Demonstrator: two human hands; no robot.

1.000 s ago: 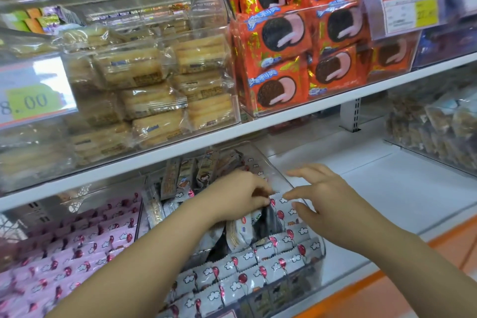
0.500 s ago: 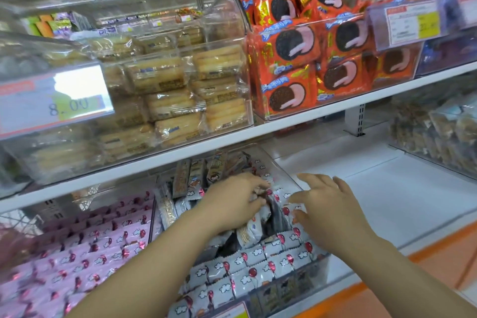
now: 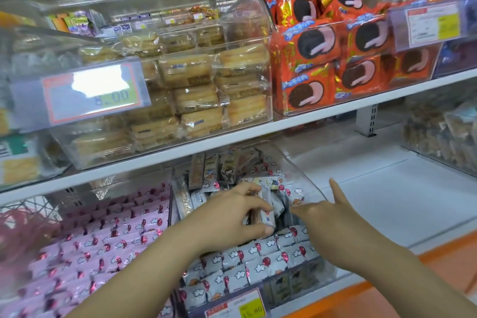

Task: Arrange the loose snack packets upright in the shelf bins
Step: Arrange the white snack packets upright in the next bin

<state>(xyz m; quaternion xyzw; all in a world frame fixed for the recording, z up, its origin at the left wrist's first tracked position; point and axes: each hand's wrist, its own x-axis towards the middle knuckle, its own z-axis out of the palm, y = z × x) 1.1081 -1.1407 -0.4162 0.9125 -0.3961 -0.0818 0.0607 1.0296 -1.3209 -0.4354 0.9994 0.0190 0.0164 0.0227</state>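
A person is standing at a shop shelf with both arms stretched into the clear bin (image 3: 305,171) in the middle of the lower shelf (image 3: 387,204); the left hand (image 3: 232,217) is gripping a small white packet (image 3: 268,215), fingers curled round it, thumb pressing from underneath, and the packet is sitting on its edge just above the heap in the middle of the bin; the right hand (image 3: 333,214) is lying released, fingers straight and pointing left towards the same packet, thumb sticking up, holding nothing; its fingertips are blurred, so I cannot tell whether they are touching the wrappers.

Inside the bin the front rows of grey packets (image 3: 258,261), printed with clouds and red balloons, are standing upright side by side; behind the hands the loose packets (image 3: 227,165) are lying jumbled, some leaning, some flat. A yellow price label (image 3: 247,308) is hanging on the bin's front edge.

To the left, a neighbouring bin is showing neat rows of pink packets (image 3: 103,240); to the right, the shelf is running on white towards a bin of brownish snacks (image 3: 444,134). On the shelf above, pale biscuit packs (image 3: 193,90) are sitting stacked in a clear box behind a price tag (image 3: 93,93), and orange sandwich-cookie packs (image 3: 322,59) are filling the box beside it.
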